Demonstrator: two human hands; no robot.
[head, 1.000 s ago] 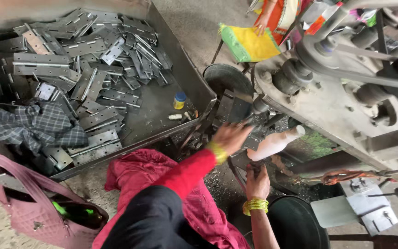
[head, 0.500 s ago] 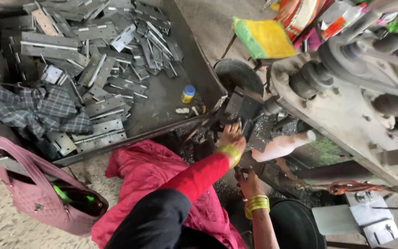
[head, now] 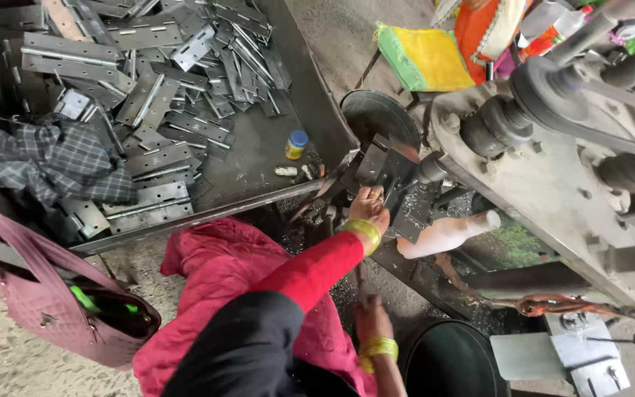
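My left hand (head: 368, 205), red-sleeved with yellow bangles at the wrist, reaches into the bed of a grey metal press machine (head: 553, 184). Its fingers close on a dark metal plate (head: 385, 166) at the die. My right hand (head: 371, 320), also wearing yellow bangles, sits lower and nearer my body, wrapped around a thin dark lever (head: 359, 278) that stands upright. A pale cloth-wrapped handle (head: 446, 233) sticks out of the machine just right of my left hand.
A large metal tray (head: 317, 110) at upper left holds several grey hinge plates (head: 148, 95), a checked cloth (head: 45, 158) and a small yellow bottle with a blue cap (head: 296, 144). A pink handbag (head: 45, 309) lies at lower left. A dark round bin (head: 450, 360) stands at bottom right.
My left hand has pushed a little further up into the press onto the dark plate. My right hand stays on the lever. The view has shifted slightly.
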